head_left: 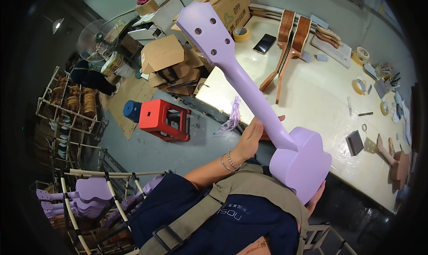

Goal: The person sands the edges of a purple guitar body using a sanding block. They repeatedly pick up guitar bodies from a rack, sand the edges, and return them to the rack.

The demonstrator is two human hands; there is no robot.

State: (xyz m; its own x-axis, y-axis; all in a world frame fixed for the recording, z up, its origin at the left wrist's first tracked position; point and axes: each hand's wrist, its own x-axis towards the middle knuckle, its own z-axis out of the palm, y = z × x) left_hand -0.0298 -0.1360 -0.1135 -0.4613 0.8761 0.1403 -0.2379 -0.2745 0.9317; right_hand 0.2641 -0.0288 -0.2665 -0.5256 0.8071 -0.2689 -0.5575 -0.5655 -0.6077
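I hold a pale lilac ukulele body and neck (298, 166) upright at a slant, its headstock with four holes at the top and its back facing up toward me. My left hand (252, 137) is around the neck from underneath, a little above the heel, with fingertips showing past its far side. My right hand (315, 194) is at the lower right edge of the body, partly hidden behind it, gripping it. A bracelet is on my left wrist.
A pale worktable (334, 90) holds wooden necks (294, 41), a phone (265, 43), tape rolls and a dark block (354, 143). Cardboard (165, 63), a red stool (160, 119) and racks of lilac instruments (91, 188) stand left. A person (91, 79) bends beside the fan.
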